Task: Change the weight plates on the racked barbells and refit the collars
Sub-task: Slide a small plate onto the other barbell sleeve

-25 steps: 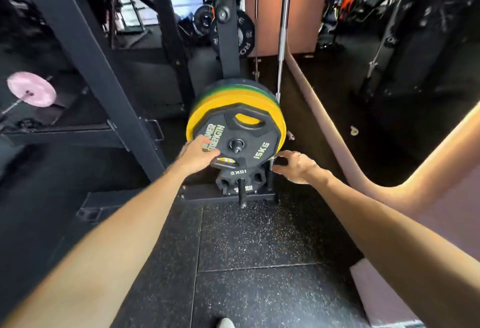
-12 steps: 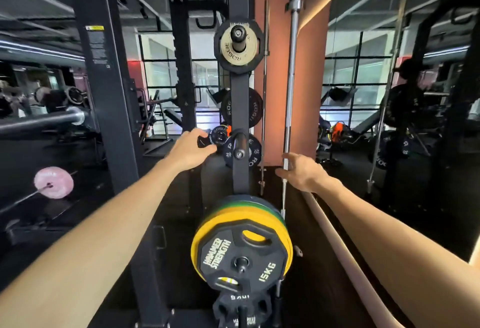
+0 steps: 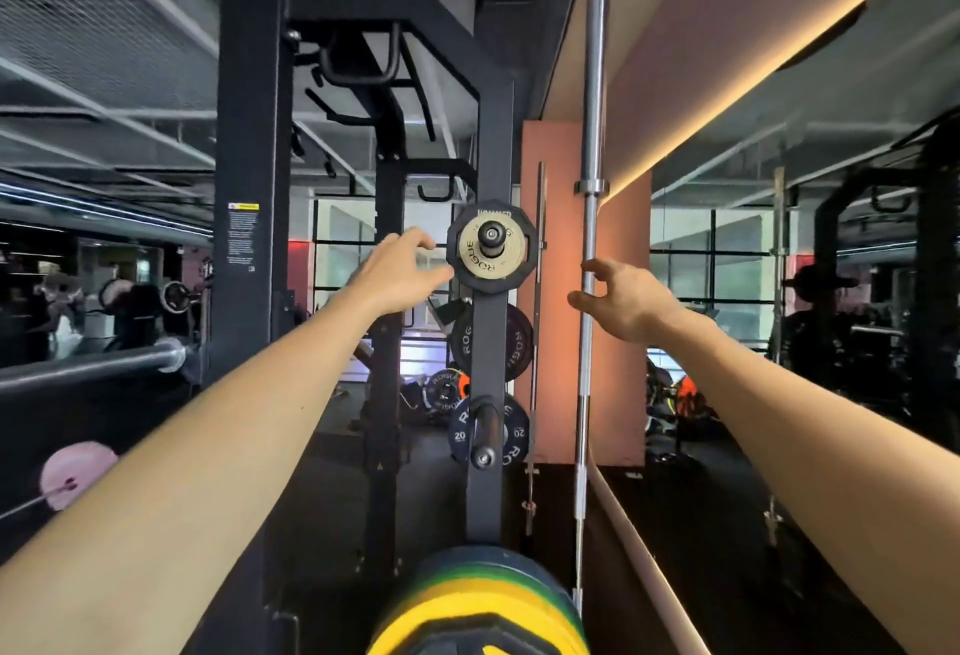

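Note:
A small black plate with a tan Rogue plate (image 3: pixel 492 253) in front of it hangs on the top storage peg of the rack upright (image 3: pixel 487 478). My left hand (image 3: pixel 402 272) reaches up beside its left edge, fingers spread, touching or nearly touching the rim. My right hand (image 3: pixel 621 302) is raised to the right of the plates, fingers loosely curled in front of an upright silver barbell (image 3: pixel 588 218), holding nothing. Lower pegs carry black Rogue plates (image 3: pixel 511 342) and a 20 plate (image 3: pixel 514 433). A stack of yellow and green plates (image 3: pixel 483 607) sits at the bottom.
A racked barbell sleeve (image 3: pixel 104 363) juts in from the left. A pink plate (image 3: pixel 72 472) is low at the left. A thinner bar (image 3: pixel 537 332) stands behind the upright. An orange pillar (image 3: pixel 618 394) and a mirrored wall are to the right.
The view has tilted upward from the floor-level plates. Both hands rose from the 15 kg plate at the bottom to the level of the top peg.

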`<state>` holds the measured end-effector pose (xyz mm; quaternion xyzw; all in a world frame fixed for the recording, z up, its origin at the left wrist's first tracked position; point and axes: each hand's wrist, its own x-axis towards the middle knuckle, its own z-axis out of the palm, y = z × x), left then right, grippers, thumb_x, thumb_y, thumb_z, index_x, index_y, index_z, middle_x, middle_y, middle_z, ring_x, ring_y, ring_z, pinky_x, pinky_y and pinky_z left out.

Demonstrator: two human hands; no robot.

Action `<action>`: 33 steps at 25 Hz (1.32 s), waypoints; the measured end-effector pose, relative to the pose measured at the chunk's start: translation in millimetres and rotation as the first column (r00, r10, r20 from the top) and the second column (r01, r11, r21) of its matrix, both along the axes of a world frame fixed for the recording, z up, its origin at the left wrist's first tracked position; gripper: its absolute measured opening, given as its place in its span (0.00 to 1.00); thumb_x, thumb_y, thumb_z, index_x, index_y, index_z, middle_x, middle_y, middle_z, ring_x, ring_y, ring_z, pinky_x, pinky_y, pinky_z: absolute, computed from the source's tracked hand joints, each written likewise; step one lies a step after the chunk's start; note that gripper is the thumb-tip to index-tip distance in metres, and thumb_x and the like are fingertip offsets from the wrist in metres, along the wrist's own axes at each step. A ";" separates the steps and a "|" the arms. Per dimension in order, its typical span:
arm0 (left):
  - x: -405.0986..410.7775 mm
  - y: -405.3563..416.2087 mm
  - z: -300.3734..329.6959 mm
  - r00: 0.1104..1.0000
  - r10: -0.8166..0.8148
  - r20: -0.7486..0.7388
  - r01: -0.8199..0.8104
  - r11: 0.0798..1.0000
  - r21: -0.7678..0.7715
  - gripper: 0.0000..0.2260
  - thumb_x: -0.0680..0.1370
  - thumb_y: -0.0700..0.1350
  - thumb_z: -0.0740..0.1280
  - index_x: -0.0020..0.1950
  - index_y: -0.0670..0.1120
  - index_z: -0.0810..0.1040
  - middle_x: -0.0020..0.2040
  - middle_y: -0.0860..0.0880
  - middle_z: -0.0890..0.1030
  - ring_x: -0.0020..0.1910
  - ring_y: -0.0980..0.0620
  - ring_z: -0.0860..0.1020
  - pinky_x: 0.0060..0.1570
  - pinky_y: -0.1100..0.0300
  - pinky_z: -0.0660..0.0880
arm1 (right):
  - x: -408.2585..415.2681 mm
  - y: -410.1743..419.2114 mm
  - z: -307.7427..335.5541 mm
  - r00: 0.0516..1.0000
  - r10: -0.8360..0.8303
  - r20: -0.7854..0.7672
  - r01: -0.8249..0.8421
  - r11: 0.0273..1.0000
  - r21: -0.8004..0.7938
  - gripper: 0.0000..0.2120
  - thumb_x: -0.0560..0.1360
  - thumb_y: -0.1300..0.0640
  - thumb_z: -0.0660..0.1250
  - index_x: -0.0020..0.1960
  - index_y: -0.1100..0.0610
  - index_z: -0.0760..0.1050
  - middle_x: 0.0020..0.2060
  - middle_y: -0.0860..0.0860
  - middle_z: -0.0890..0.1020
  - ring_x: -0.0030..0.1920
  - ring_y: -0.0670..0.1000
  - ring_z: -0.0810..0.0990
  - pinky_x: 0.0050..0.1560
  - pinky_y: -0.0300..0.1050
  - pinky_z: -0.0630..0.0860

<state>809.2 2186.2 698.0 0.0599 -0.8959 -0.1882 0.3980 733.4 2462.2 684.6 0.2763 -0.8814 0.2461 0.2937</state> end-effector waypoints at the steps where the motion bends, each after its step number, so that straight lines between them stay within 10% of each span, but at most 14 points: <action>1: -0.5 1.6 9.3 1.000 0.002 -0.011 -0.002 1.000 0.000 0.24 0.72 0.62 0.65 0.66 0.54 0.69 0.67 0.48 0.72 0.64 0.46 0.73 0.62 0.48 0.71 | -0.6 0.4 9.3 1.000 -0.002 -0.024 0.002 1.000 0.003 0.28 0.77 0.42 0.62 0.74 0.51 0.64 0.68 0.55 0.75 0.65 0.59 0.74 0.67 0.58 0.69; 24: -252.8 -102.9 42.7 0.999 -0.009 -0.042 0.009 1.000 0.018 0.15 0.79 0.54 0.63 0.63 0.48 0.73 0.54 0.47 0.80 0.52 0.46 0.77 0.54 0.54 0.73 | -234.8 -139.3 57.5 0.999 0.043 -0.026 -0.045 0.997 -0.058 0.20 0.79 0.52 0.61 0.67 0.62 0.69 0.62 0.60 0.77 0.61 0.60 0.76 0.59 0.48 0.72; 33: -319.6 -98.4 62.5 0.991 -0.017 -0.132 0.015 1.000 -0.014 0.20 0.81 0.50 0.59 0.29 0.46 0.65 0.32 0.46 0.68 0.35 0.44 0.68 0.35 0.55 0.65 | -304.2 -177.5 69.5 0.993 0.114 0.022 -0.105 0.966 -0.237 0.15 0.80 0.55 0.57 0.37 0.61 0.71 0.39 0.60 0.76 0.43 0.55 0.70 0.40 0.46 0.67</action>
